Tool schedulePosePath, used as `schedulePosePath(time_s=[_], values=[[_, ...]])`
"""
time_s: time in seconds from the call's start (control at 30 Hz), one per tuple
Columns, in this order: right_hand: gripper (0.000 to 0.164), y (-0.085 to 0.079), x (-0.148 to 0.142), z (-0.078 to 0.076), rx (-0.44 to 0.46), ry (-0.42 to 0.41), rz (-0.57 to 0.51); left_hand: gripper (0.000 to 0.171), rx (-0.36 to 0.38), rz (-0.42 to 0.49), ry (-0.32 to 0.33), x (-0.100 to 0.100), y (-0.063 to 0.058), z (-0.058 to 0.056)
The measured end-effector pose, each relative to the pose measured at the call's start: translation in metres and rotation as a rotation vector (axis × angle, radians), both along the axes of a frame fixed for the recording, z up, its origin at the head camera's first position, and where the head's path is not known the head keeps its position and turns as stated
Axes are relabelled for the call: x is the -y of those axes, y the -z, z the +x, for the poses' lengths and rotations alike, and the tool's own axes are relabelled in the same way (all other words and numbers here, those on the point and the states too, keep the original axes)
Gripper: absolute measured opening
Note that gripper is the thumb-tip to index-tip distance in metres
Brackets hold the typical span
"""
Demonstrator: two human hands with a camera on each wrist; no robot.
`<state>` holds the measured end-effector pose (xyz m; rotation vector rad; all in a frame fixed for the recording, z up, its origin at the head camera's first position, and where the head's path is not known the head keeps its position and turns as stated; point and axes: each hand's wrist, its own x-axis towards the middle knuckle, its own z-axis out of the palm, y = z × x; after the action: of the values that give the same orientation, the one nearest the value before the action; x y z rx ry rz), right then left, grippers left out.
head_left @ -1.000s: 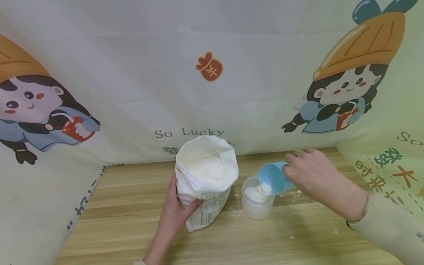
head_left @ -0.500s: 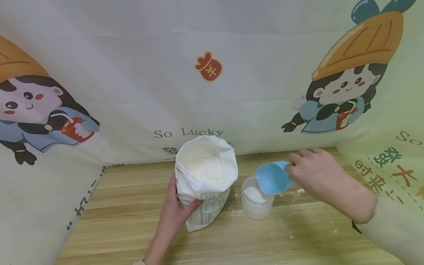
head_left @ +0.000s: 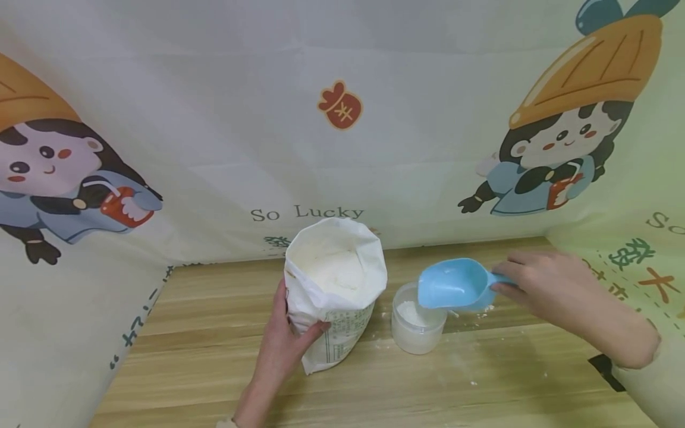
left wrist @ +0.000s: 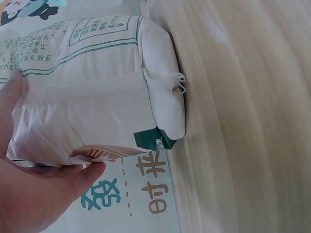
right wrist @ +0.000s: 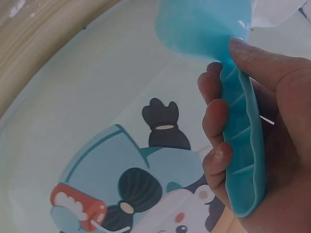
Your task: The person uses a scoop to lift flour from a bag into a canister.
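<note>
A white bag of flour-like powder (head_left: 350,342) stands upright with its top wide apart, white powder (head_left: 337,270) showing inside. My left hand (head_left: 286,342) grips the bag's left side, thumb across the printed front; the left wrist view shows fingers curling under the bag (left wrist: 92,97). My right hand (head_left: 556,291) holds a blue scoop (head_left: 455,284), its fingers wrapped round the ridged handle (right wrist: 243,145). The scoop's bowl looks bare inside and overlaps the rim of a clear plastic jar (head_left: 417,336) in the head view. White powder lies in the jar, partly hidden by the scoop.
Powder specks (head_left: 473,383) are scattered on the wooden tabletop (head_left: 214,345) round the jar. A cloth backdrop (head_left: 235,119) with cartoon prints rises behind the table and along both sides. A black item (head_left: 607,371) shows beside the right sleeve.
The scoop has turned from tipped over the jar to nearly level, and my right hand has moved right with it. Powder has fallen from it into the jar. The left hand and bag stay put.
</note>
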<state>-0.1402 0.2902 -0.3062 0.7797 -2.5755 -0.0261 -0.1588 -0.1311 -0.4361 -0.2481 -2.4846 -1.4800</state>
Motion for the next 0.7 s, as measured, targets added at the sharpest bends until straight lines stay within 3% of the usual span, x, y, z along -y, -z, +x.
schedulePosePath(time_s=[0.27, 0.53, 0.7], values=[[0.027, 0.007, -0.010, 0.004, 0.032, 0.019, -0.060, 0.116, -0.007, 0.006, 0.003, 0.000, 0.000, 0.000], [0.024, 0.008, -0.010, 0.008, 0.142, 0.089, -0.112, 0.117, -0.007, -0.006, -0.008, 0.000, -0.001, 0.000], [0.023, 0.012, -0.008, 0.006, 0.144, 0.070, -0.144, 0.117, -0.003, -0.009, -0.014, 0.000, -0.001, 0.001]])
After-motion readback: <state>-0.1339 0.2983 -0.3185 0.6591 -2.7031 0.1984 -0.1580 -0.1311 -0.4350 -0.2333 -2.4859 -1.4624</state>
